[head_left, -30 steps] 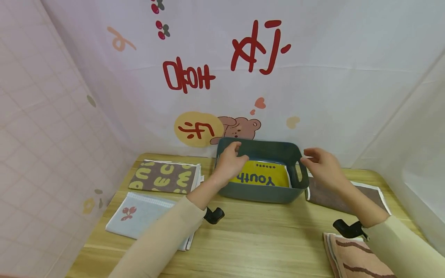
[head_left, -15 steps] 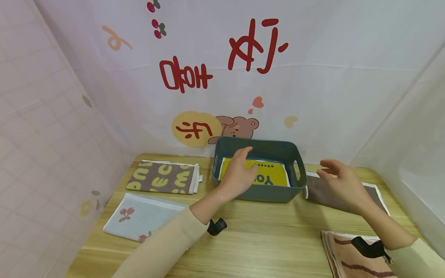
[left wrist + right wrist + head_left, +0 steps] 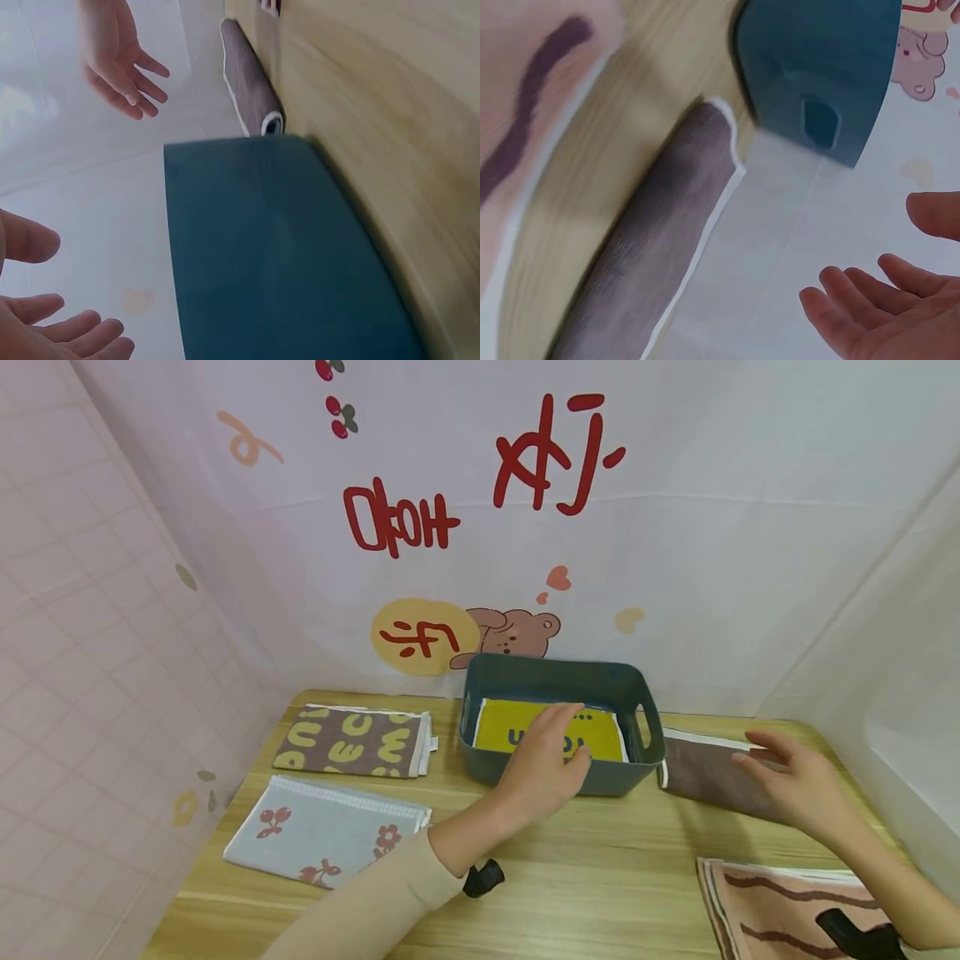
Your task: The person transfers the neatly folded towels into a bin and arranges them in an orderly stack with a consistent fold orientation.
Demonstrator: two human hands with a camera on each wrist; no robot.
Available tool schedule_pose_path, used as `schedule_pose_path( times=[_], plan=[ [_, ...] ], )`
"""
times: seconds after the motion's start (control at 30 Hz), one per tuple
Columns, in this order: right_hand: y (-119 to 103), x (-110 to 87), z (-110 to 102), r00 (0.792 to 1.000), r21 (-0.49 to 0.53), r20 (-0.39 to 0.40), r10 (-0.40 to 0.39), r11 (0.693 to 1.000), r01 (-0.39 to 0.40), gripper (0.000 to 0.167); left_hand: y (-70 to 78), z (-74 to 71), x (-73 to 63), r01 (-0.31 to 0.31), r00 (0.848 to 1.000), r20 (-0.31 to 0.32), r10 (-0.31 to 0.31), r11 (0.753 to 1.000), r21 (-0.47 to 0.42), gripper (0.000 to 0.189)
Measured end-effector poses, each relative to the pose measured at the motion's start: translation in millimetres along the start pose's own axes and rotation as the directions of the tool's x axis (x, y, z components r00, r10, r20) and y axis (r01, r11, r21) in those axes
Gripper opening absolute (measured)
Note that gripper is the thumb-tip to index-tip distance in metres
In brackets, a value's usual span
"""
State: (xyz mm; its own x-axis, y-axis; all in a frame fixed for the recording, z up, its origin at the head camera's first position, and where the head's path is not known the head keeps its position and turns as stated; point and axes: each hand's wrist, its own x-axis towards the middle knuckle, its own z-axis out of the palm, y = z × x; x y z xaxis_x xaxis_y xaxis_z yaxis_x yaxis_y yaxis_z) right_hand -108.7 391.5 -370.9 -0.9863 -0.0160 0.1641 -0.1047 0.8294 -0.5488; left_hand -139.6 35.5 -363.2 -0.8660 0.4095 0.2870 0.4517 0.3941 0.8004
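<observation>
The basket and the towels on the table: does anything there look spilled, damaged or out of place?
Nothing stands out. The basket stands upright, the yellow towel lies flat inside, and the other four towels lie folded on the table. No spill or damage shows.

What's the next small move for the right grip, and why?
Probably lower the right grip onto the brown towel and pinch it. The fingers are spread and hold nothing, and in the head view that towel is the nearest thing. It lies outside the basket, whose walls stand above the yellow towel inside, so there seems to be room.
</observation>
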Motion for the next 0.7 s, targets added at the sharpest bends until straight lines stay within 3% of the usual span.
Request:
schedule_pose_path(
  times=[0.2, 0.3, 0.4, 0.5, 0.57, 0.63, 0.7],
  plan=[
    [27, -18.4, -14, 0.995, -0.043, 0.064, 0.081, 0.996, -0.078, 0.064, 4.2, 13.3, -11.4, -0.102, 0.995, 0.005, 0.102, 0.993, 0.057, 0.052],
    [42, -27.5, -20, 0.989, -0.061, 0.088, 0.122, 0.991, -0.117, 0.068, 4.6, 21.8, -15.9, -0.173, 0.985, -0.010, 0.174, 0.980, 0.099, 0.050],
    [57, -36.4, -27, 0.976, -0.092, 0.115, 0.184, 0.980, -0.174, 0.074, 4.9, 33.6, -19.8, -0.285, 0.955, -0.046, 0.292, 0.951, 0.122, 0.045],
    [72, -45.7, -33, 0.957, -0.132, 0.148, 0.248, 0.964, -0.230, 0.080, 6.9, 47.6, -25.7, -0.403, 0.904, -0.086, 0.418, 0.902, 0.153, 0.041],
    [84, -52.5, -35, 0.941, -0.159, 0.175, 0.289, 0.952, -0.263, 0.084, 9.8, 56.5, -30.6, -0.446, 0.881, -0.093, 0.463, 0.881, 0.159, 0.040],
    [95, -59.7, -36, 0.923, -0.172, 0.201, 0.329, 0.939, -0.297, 0.089, 12.0, 65.2, -34.6, -0.460, 0.874, -0.085, 0.479, 0.870, 0.178, 0.040],
    [106, -66.4, -36, 0.890, -0.184, 0.224, 0.397, 0.914, -0.361, 0.097, 13.2, 73.4, -37.7, -0.450, 0.880, -0.059, 0.472, 0.867, 0.214, 0.041]
  ],
)
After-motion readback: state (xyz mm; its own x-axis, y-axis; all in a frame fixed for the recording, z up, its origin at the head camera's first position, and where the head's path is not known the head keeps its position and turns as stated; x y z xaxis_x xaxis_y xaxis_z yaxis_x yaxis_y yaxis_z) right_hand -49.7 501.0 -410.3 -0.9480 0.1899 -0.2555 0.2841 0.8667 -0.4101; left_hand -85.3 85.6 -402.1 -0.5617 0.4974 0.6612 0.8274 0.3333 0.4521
